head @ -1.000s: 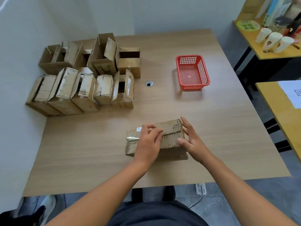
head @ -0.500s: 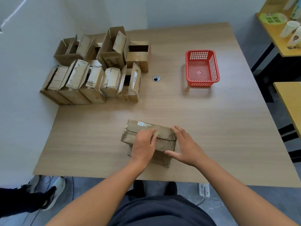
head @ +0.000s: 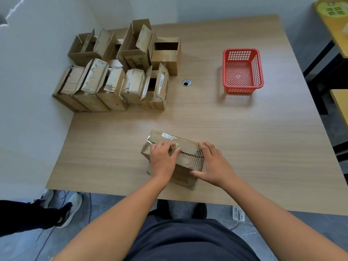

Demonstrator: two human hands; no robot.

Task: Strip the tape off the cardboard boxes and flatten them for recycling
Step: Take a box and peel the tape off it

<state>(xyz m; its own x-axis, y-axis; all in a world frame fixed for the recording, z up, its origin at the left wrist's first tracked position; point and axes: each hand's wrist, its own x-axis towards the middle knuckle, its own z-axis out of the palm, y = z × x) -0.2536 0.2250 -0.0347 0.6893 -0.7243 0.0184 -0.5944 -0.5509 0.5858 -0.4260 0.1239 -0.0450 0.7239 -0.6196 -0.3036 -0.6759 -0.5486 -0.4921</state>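
A worn cardboard box (head: pixel 188 146) lies near the table's front edge, with its torn corrugated flap toward me and a white label on top. Clear tape (head: pixel 150 143) wrinkles over its left end. My left hand (head: pixel 162 161) sits on the top seam with curled fingers, pinching a small yellowish bit of tape between fingertip and thumb. My right hand (head: pixel 214 164) rests against the box's right end, its fingers nearly straight and its thumb lying along the front face.
Several opened cardboard boxes (head: pixel 116 72) crowd the table's far left corner by the wall. A red plastic basket (head: pixel 243 89) stands at the far right, with a cable hole (head: pixel 186 83) beside it. Another person's shoes (head: pixel 62 210) are on the floor at left. Yellow tables (head: pixel 337 21) stand at right.
The box has turned a little, its left end now farther from me. My left fingers have curled in along the top seam. My right hand has stayed at the right end.
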